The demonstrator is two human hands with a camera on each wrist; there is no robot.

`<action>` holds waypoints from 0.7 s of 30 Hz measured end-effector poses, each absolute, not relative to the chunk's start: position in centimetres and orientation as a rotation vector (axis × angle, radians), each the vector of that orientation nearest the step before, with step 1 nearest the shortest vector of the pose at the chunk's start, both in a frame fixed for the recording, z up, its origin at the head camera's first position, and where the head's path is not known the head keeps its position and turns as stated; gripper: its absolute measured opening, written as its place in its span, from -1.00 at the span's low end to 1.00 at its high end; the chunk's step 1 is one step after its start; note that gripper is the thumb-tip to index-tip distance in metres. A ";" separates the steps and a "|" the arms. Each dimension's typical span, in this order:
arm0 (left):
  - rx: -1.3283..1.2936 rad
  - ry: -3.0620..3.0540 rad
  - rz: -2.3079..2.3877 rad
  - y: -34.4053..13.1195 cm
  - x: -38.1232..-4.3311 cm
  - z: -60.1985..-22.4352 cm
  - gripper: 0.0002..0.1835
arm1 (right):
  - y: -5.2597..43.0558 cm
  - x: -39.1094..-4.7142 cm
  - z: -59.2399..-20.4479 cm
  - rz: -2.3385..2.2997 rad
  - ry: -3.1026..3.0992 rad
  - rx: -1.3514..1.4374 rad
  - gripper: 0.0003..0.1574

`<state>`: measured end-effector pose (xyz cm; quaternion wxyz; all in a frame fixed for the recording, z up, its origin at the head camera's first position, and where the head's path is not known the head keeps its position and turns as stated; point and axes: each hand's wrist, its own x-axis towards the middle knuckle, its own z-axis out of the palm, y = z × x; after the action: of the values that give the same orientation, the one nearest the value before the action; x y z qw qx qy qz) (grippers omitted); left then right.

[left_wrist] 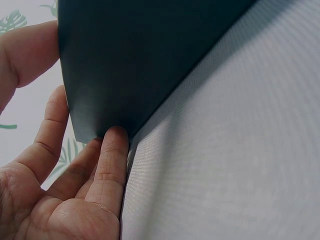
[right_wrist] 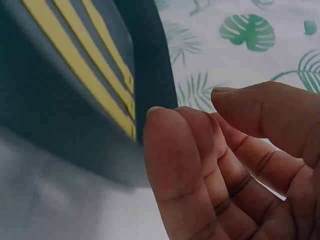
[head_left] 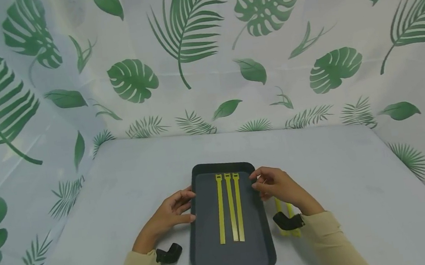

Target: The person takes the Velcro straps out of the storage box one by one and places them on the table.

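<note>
A dark grey rectangular tray [head_left: 209,239] lies on the white table. Inside it three yellow cable straps [head_left: 232,212] with slotted heads run side by side lengthwise, heads toward the far end. My left hand [head_left: 174,210] is at the tray's left side; in the left wrist view its fingertips [left_wrist: 116,137] touch the outer wall. On the other side, my right hand [head_left: 276,184] is by the upper right rim with fingers bent and nothing between them. The right wrist view has its fingertips [right_wrist: 170,135] close beside the wall, near the strap heads.
More yellow straps [head_left: 290,208] lie on the table [head_left: 345,178] right of the tray, partly hidden under my right wrist. Black wrist cameras sit on both sleeves. A white sheet [head_left: 208,97] with green leaf prints stands behind and at the sides.
</note>
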<state>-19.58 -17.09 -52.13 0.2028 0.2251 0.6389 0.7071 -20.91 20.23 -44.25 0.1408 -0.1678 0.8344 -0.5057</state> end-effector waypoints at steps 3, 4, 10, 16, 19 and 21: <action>0.626 1.785 1.968 -17.1 -19.6 -52.1 -0.23 | 19.7 -21.1 -44.2 -1.445 2.404 -0.518 -0.61; 0.627 1.787 1.966 -17.0 -19.6 -52.1 -0.24 | 19.5 -21.2 -44.2 -1.441 2.400 -0.528 -0.61; 0.636 1.798 1.949 -17.0 -19.7 -52.0 -0.25 | 18.4 -21.6 -44.2 -1.421 2.377 -0.574 -0.59; 0.648 1.789 1.958 -17.0 -19.7 -52.1 -0.26 | 17.4 -21.7 -44.2 -1.412 2.334 -0.595 -0.58; 0.640 1.786 1.960 -17.1 -19.7 -52.1 -0.25 | 16.8 -21.9 -44.3 -1.414 2.315 -0.608 -0.58; 0.636 1.789 1.959 -17.1 -19.7 -52.0 -0.25 | 16.5 -22.0 -44.4 -1.414 2.306 -0.616 -0.59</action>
<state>-19.66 -17.09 -52.00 0.2054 0.2282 0.6417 0.7028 -22.00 16.50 -44.41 0.1827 -0.2184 0.8172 -0.5011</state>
